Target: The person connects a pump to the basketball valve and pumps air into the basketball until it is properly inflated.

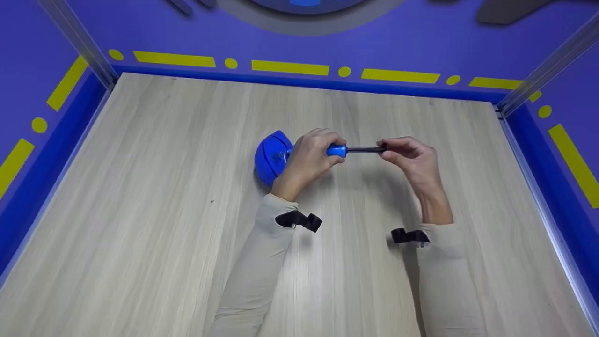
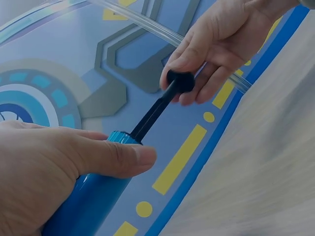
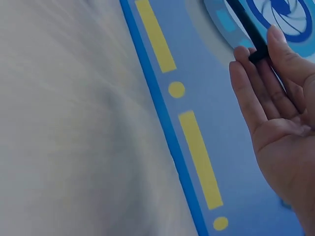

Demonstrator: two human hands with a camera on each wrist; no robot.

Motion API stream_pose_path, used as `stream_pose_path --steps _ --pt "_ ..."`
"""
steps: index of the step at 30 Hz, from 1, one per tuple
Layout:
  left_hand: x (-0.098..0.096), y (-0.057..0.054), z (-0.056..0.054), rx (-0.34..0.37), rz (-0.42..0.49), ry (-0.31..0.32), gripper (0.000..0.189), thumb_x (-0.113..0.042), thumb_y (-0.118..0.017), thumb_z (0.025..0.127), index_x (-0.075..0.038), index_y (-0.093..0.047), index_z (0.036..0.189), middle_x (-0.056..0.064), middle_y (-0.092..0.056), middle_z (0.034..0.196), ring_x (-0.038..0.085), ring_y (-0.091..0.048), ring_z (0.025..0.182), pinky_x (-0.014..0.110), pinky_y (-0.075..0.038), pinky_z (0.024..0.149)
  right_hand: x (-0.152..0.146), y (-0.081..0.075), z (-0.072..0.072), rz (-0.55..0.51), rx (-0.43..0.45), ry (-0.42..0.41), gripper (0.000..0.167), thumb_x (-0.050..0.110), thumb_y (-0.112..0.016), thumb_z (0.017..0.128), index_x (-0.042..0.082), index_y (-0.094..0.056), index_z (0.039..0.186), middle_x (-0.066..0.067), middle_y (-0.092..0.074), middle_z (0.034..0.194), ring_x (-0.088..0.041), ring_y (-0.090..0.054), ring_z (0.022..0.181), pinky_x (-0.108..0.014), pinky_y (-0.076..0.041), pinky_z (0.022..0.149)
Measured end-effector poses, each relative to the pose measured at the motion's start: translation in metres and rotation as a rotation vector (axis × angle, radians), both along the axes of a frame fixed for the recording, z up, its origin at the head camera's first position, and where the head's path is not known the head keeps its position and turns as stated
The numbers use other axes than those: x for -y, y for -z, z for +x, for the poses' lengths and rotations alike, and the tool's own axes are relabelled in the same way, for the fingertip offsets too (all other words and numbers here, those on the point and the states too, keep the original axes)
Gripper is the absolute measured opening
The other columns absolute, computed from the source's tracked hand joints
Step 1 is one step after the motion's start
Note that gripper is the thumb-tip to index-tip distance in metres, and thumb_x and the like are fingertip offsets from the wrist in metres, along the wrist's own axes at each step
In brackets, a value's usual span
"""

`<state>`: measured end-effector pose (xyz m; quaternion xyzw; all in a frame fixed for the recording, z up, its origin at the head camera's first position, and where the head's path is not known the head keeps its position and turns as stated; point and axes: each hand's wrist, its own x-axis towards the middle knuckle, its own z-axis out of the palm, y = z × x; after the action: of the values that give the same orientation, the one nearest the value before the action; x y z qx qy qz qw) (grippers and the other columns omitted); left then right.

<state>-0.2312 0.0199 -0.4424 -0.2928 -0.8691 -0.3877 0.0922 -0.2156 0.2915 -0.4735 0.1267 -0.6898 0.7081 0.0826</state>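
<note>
A blue hand pump is held level above the table, with its black rod drawn out to the right. My left hand grips the pump's barrel, the thumb lying along it near the rod end. At the rod's far end, my right hand pinches the black handle between thumb and fingers. Just left of my left hand is a blue ball with dark seams, which looks caved in. My left hand hides the spot where pump and ball meet.
A pale wood-grain table lies under both hands. Blue-purple panels with yellow marks border it at the back and sides, and metal posts stand at the back corners. Black camera mounts sit on both wrists.
</note>
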Motion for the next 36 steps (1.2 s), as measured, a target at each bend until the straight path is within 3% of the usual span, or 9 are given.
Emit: stream_pose_path --steps 6,11,20,26,32,36 --pt "-0.003 0.001 0.000 -0.043 -0.032 0.032 0.027 -0.015 -0.085 0.093 -0.002 -0.078 0.115 0.008 -0.077 0.111 0.024 -0.069 0.107 0.034 -0.054 0.098 0.037 0.005 0.001 0.075 -0.007 -0.017 0.025 -0.007 -0.080 0.091 -0.009 -0.075 0.116 -0.023 -0.075 0.115 -0.029 -0.074 0.105 -0.035 -0.060 0.091" --pt "-0.004 0.003 -0.001 -0.033 -0.059 0.033 0.029 -0.016 -0.084 0.093 -0.003 -0.078 0.118 0.007 -0.076 0.114 0.023 -0.069 0.109 0.034 -0.053 0.100 0.047 0.008 0.001 0.070 -0.008 -0.021 0.026 -0.007 -0.080 0.091 -0.009 -0.075 0.116 -0.023 -0.075 0.114 -0.029 -0.074 0.105 -0.036 -0.060 0.092" --pt "0.000 0.006 -0.004 -0.031 -0.018 0.039 0.029 -0.014 -0.084 0.093 -0.004 -0.078 0.120 0.007 -0.076 0.118 0.023 -0.069 0.112 0.032 -0.052 0.103 0.010 0.000 0.001 0.173 -0.012 -0.044 0.028 0.000 -0.083 0.092 -0.007 -0.076 0.117 -0.019 -0.076 0.115 -0.025 -0.074 0.103 -0.030 -0.060 0.088" --pt "-0.001 0.006 -0.004 -0.051 0.009 0.015 0.028 -0.011 -0.085 0.092 -0.002 -0.078 0.118 0.008 -0.077 0.117 0.024 -0.069 0.112 0.032 -0.053 0.102 -0.010 -0.006 0.003 0.060 0.005 -0.058 0.027 -0.009 -0.080 0.091 -0.014 -0.072 0.116 -0.020 -0.076 0.113 -0.024 -0.075 0.103 -0.029 -0.060 0.088" --pt "-0.010 0.005 0.000 -0.101 -0.023 0.023 0.027 -0.014 -0.083 0.094 -0.002 -0.077 0.118 0.009 -0.077 0.115 0.025 -0.069 0.111 0.032 -0.053 0.102 0.020 -0.002 0.001 0.079 -0.014 -0.023 0.025 -0.006 -0.080 0.091 -0.012 -0.074 0.115 -0.023 -0.075 0.113 -0.027 -0.075 0.102 -0.033 -0.060 0.089" --pt "-0.012 0.005 0.001 -0.079 -0.021 0.033 0.029 -0.016 -0.082 0.095 -0.002 -0.077 0.120 0.009 -0.076 0.116 0.024 -0.069 0.111 0.031 -0.052 0.102 0.037 0.000 0.002 0.082 -0.008 -0.013 0.024 -0.006 -0.080 0.092 -0.010 -0.075 0.115 -0.023 -0.074 0.113 -0.027 -0.074 0.101 -0.033 -0.060 0.090"
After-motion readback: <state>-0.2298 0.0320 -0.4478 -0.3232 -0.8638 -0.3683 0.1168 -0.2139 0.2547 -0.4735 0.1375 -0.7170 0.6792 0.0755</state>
